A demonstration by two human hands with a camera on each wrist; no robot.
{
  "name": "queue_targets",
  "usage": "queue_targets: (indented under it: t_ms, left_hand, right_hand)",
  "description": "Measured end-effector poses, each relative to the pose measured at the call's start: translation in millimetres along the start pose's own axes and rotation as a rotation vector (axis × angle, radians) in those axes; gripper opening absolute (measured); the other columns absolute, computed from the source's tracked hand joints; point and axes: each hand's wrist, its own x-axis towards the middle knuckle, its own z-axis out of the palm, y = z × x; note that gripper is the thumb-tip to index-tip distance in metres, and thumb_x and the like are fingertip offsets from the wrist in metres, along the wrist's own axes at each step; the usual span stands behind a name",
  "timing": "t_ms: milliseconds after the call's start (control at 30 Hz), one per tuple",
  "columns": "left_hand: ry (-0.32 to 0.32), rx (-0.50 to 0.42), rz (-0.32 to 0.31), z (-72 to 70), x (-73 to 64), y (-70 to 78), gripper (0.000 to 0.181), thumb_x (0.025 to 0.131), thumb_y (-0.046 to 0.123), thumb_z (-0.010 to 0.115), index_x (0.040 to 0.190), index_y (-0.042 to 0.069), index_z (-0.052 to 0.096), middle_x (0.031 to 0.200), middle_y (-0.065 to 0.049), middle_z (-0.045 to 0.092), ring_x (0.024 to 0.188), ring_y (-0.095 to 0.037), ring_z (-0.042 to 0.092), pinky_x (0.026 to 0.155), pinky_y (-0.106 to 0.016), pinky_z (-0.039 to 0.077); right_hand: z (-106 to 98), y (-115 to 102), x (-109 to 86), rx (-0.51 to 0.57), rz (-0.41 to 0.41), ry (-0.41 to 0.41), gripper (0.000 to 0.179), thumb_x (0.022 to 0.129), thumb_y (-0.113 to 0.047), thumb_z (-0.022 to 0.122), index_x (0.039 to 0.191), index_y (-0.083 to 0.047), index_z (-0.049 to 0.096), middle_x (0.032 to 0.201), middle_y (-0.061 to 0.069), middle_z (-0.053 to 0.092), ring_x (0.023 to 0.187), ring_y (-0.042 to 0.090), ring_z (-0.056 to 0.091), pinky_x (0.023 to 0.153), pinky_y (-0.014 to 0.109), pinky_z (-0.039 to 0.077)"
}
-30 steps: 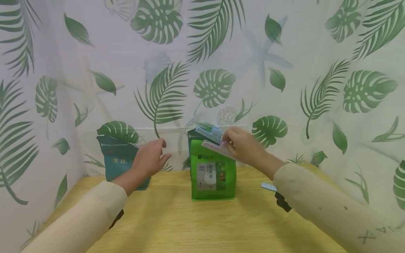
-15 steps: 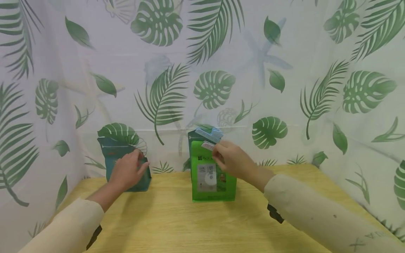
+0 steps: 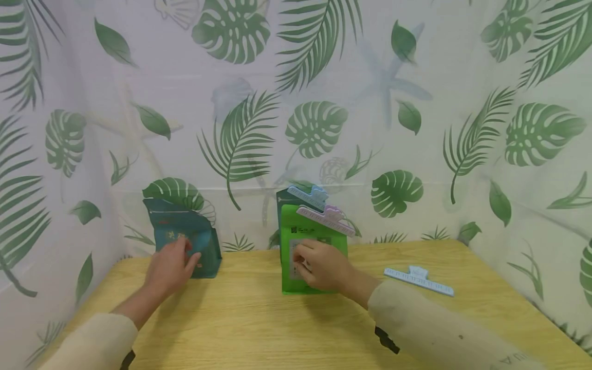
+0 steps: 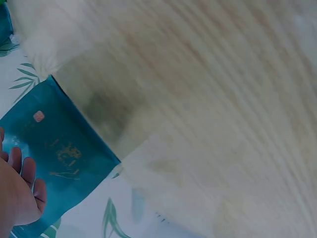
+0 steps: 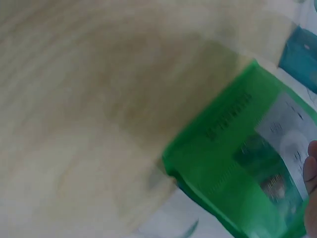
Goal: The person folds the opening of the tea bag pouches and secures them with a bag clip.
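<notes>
A bright green tea bag (image 3: 289,285) stands mid-table, with a pink sealing clip (image 3: 324,218) tilted across its top. Behind it stands a teal bag (image 3: 283,198) topped by a light blue sealing clip (image 3: 307,195); most of that bag is hidden. My right hand (image 3: 324,264) hovers in front of the green bag's label, fingers loosely bent and holding nothing. At the left, another teal bag (image 3: 178,216) stands upright, its top edge sloping down to the right. Before it is my left hand (image 3: 168,264), also holding nothing, fingers relaxed. The left wrist view shows this teal bag (image 4: 74,148) beyond the fingers.
Another light blue clip (image 3: 418,280) lies on the wooden table (image 3: 259,329) to the right. A leaf-patterned cloth (image 3: 296,82) hangs along the back and both sides, close behind the bags.
My right hand has come off the pink clip and moved down and left across the green bag. My left hand has moved left and down. The loose blue clip is now uncovered.
</notes>
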Motion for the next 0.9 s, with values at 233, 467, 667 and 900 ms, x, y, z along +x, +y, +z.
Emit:
queue_targets:
  t_ms: [233,467,667,900]
  left_hand:
    - [0.038,0.030,-0.002,10.8,-10.9,-15.0,0.027,0.093,0.025,0.067,0.098,0.000,0.057,0.071,-0.008,0.059,0.060,-0.022,0.055,0.054,-0.041,0.045]
    - [0.021,0.071,-0.045,24.9,-23.6,-24.7,0.026,0.095,0.027,0.065,0.095,0.003,0.055,0.077,-0.011,0.061,0.071,-0.031,0.060,0.062,-0.045,0.041]
    - [0.012,0.099,-0.047,32.0,-33.1,-27.2,0.026,0.096,0.028,0.063,0.095,0.004,0.055,0.081,-0.012,0.062,0.078,-0.035,0.061,0.064,-0.044,0.036]
    - [0.027,0.066,-0.106,34.0,-39.2,-25.0,0.034,0.103,0.033,0.053,0.099,-0.001,0.055,0.090,-0.019,0.062,0.087,-0.040,0.060,0.071,-0.049,0.037]
  right_hand:
    - [23.0,-15.4,-10.3,0.009,-0.012,-0.049,0.009,0.089,-0.013,0.072,0.089,-0.014,0.063,0.085,-0.003,0.062,0.071,0.009,0.058,0.064,0.021,0.051]
    - [40.0,-30.2,-16.9,-0.010,-0.011,-0.094,0.007,0.092,-0.019,0.070,0.091,-0.016,0.064,0.087,-0.004,0.060,0.073,0.008,0.056,0.066,0.022,0.050]
    - [48.2,-36.5,-16.0,-0.032,-0.021,-0.142,0.007,0.097,-0.024,0.064,0.094,-0.017,0.065,0.089,-0.004,0.061,0.076,0.009,0.057,0.070,0.024,0.051]
    - [55.4,-37.1,-14.9,0.023,0.019,-0.215,0.008,0.100,-0.022,0.060,0.098,-0.016,0.065,0.096,-0.003,0.061,0.084,0.010,0.059,0.078,0.024,0.051]
